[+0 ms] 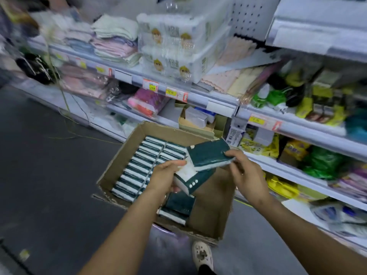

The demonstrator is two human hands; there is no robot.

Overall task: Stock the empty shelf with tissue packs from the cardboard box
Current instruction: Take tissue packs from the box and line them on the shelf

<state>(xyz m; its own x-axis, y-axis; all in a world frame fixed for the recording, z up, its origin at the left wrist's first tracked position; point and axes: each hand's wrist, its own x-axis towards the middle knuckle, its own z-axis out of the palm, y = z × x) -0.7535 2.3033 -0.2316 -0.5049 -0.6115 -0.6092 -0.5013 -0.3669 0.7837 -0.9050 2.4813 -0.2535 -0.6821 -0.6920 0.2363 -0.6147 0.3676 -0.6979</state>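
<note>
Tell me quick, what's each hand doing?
Left hand: grips a dark green-and-white tissue pack.
Right hand: pinches another green tissue pack.

The tissue packs are dark green with white edges and small white dots; those packed in the brown cardboard box read as green-and-white stripes. At twelve o'clock, white wrapped rolls carry yellow-haired cartoon faces. Yellow-and-red price tags line the pale shelf edge. The floor is dark grey
</note>
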